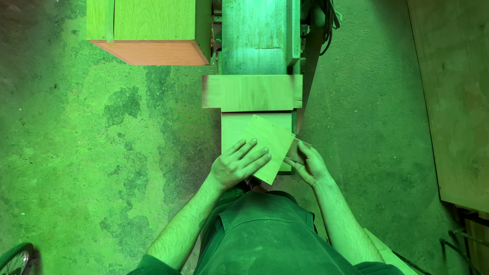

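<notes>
At the centre of the frame, just above the person's chest, a thin square wood panel (267, 145) lies turned cornerwise on a flat board (234, 127) that juts from the machine bed (254, 35) higher up. Left hand (237, 165) rests flat on the panel's lower left part, fingers spread, pressing rather than gripping. Right hand (308, 164) pinches the panel's right corner, thumb on top and fingers below, so it is closed on the panel.

By its look the panel is light, stiff and smooth-faced, likely plywood or veneer; it probably slides easily on the board beneath and its corners could chip. The overhanging right and lower corners seem the best places to take hold, since the rest lies flush.

A wider cross board (252, 92) sits just above the panel, limiting travel upward in the frame. A wooden cabinet (147, 30) stands at upper left, well apart. Sheet stock (453, 102) lines the right edge. The concrete floor (102, 153) spreads on both sides, offering open room.
</notes>
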